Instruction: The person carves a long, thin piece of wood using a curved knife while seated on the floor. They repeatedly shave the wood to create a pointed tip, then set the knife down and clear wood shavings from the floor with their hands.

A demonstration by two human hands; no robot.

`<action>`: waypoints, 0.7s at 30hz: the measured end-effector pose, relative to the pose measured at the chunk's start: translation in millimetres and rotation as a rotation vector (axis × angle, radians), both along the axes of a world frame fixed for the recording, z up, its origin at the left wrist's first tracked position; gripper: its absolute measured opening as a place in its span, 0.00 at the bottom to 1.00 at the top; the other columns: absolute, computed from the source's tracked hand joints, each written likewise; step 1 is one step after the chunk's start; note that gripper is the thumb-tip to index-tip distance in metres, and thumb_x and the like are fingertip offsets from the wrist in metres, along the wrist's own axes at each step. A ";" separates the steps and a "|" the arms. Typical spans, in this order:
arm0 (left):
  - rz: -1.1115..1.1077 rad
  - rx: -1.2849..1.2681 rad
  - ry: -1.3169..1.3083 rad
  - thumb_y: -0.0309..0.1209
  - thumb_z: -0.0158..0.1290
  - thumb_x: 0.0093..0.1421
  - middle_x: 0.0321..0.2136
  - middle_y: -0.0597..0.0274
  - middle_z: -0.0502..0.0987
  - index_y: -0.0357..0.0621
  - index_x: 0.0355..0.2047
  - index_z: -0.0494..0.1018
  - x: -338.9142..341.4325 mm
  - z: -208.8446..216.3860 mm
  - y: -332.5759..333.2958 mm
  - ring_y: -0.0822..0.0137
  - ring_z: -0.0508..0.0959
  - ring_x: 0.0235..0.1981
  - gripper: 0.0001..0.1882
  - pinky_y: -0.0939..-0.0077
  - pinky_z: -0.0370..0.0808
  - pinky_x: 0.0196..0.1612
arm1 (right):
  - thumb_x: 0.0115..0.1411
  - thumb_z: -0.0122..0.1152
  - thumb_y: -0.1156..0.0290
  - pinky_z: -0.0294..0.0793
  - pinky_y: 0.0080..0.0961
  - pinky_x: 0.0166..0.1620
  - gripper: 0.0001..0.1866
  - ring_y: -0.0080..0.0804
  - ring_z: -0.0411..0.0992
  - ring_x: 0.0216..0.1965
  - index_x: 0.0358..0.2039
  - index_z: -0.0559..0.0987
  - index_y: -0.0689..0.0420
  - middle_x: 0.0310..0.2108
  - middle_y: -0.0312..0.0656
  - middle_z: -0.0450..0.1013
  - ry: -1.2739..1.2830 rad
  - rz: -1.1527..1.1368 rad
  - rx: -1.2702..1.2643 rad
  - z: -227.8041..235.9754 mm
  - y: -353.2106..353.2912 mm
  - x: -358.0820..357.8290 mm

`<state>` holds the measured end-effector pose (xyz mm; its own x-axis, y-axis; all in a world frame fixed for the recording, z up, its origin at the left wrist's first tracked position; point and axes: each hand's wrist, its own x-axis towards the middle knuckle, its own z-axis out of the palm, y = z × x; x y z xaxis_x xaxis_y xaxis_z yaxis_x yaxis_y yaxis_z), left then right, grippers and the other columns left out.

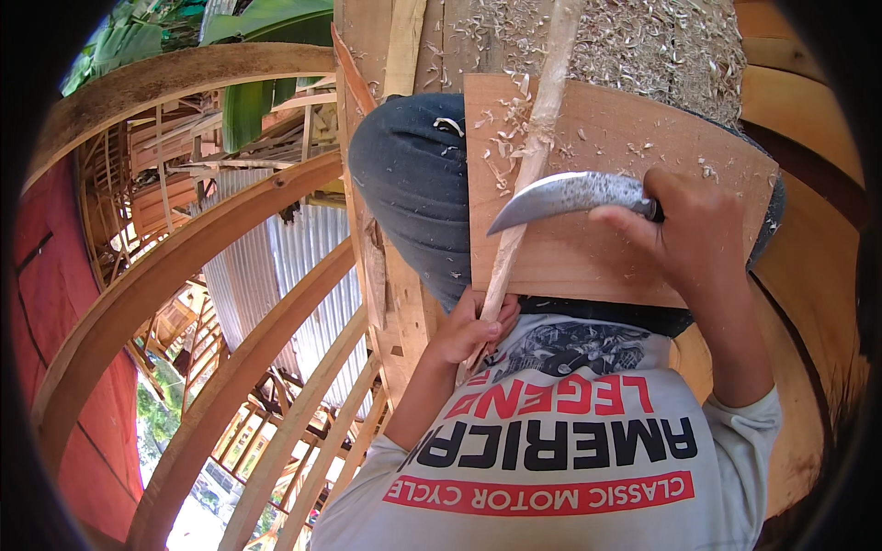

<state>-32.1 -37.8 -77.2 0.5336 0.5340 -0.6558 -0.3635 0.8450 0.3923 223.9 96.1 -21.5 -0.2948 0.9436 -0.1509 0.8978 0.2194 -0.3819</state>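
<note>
Wooden stick (546,115) was seemingly part-shaved, remainder unclear; shavings (643,55) lay beyond; left hand (473,329) gripped it; right hand (695,225) clasped curved knife (579,194).

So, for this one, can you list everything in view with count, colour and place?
Curved knife: 1, grey blade, over the stick
Wooden stick: 1, pale tan, lengthwise over the board
Board: 1, light reddish brown, across the lap
Wood shavings: uncountable, pale, top centre and on the board
Curved wooden beams: several, brown, left side
Curved planks: several, orange-brown, right side
Corrugated sheeting: count unclear, grey, beyond the beams
Large leaves: at least 2, green, upper left
Red surface: 1, red, far left
Trousers: 1 pair, dark blue, under the board
Shirt: 1, whitish, printed, lower centre
Left hand: 1, gripping the stick's near end
Right hand: 1, gripping the knife handle
</note>
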 end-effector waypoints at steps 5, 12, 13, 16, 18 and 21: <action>0.067 -0.065 -0.060 0.49 0.65 0.41 0.12 0.70 0.62 0.44 0.21 0.61 0.8 7.1 0.9 0.79 0.62 0.11 0.27 0.88 0.57 0.13 | 0.46 0.64 0.39 0.68 0.33 0.20 0.31 0.43 0.71 0.16 0.15 0.74 0.58 0.12 0.45 0.69 0.141 0.055 -0.138 6.6 -29.3 -17.1; 0.072 -0.075 -0.077 0.52 0.63 0.43 0.13 0.72 0.61 0.45 0.22 0.60 1.6 4.7 -3.6 0.81 0.62 0.11 0.28 0.89 0.57 0.14 | 0.44 0.65 0.38 0.68 0.32 0.21 0.30 0.42 0.71 0.16 0.17 0.74 0.58 0.13 0.44 0.68 0.120 0.043 -0.091 -11.1 -32.8 -24.3; 0.073 -0.078 -0.075 0.52 0.63 0.43 0.13 0.72 0.61 0.45 0.23 0.60 2.3 3.5 -2.7 0.81 0.62 0.11 0.28 0.89 0.57 0.14 | 0.44 0.65 0.38 0.68 0.32 0.21 0.31 0.41 0.71 0.17 0.17 0.74 0.57 0.13 0.43 0.68 0.102 0.054 -0.057 -13.7 -30.8 -24.1; 0.068 -0.079 -0.118 0.52 0.62 0.45 0.13 0.73 0.61 0.44 0.23 0.60 3.7 -1.9 -0.6 0.81 0.61 0.11 0.28 0.90 0.57 0.14 | 0.42 0.65 0.37 0.67 0.32 0.21 0.31 0.39 0.70 0.17 0.16 0.72 0.56 0.14 0.41 0.67 0.061 0.077 0.042 -22.2 -25.6 -22.8; 0.084 -0.081 -0.145 0.51 0.60 0.45 0.14 0.73 0.60 0.44 0.24 0.60 3.1 -5.2 -1.6 0.81 0.60 0.11 0.27 0.90 0.56 0.14 | 0.41 0.65 0.36 0.67 0.31 0.21 0.31 0.38 0.70 0.18 0.16 0.71 0.55 0.14 0.40 0.66 0.055 0.093 0.112 -29.6 -20.5 -23.0; 0.098 -0.078 -0.179 0.51 0.59 0.46 0.14 0.73 0.60 0.44 0.24 0.60 4.2 -10.9 -3.3 0.82 0.60 0.11 0.26 0.91 0.56 0.15 | 0.39 0.66 0.36 0.66 0.30 0.20 0.31 0.37 0.70 0.18 0.16 0.70 0.55 0.14 0.39 0.65 0.023 0.121 0.176 -34.2 -12.6 -20.7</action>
<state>-27.9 -41.1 -88.1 0.5932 0.5406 -0.5965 -0.5037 0.8273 0.2487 203.3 83.6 -55.6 -0.4086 0.9125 0.0208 0.8525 0.3897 -0.3485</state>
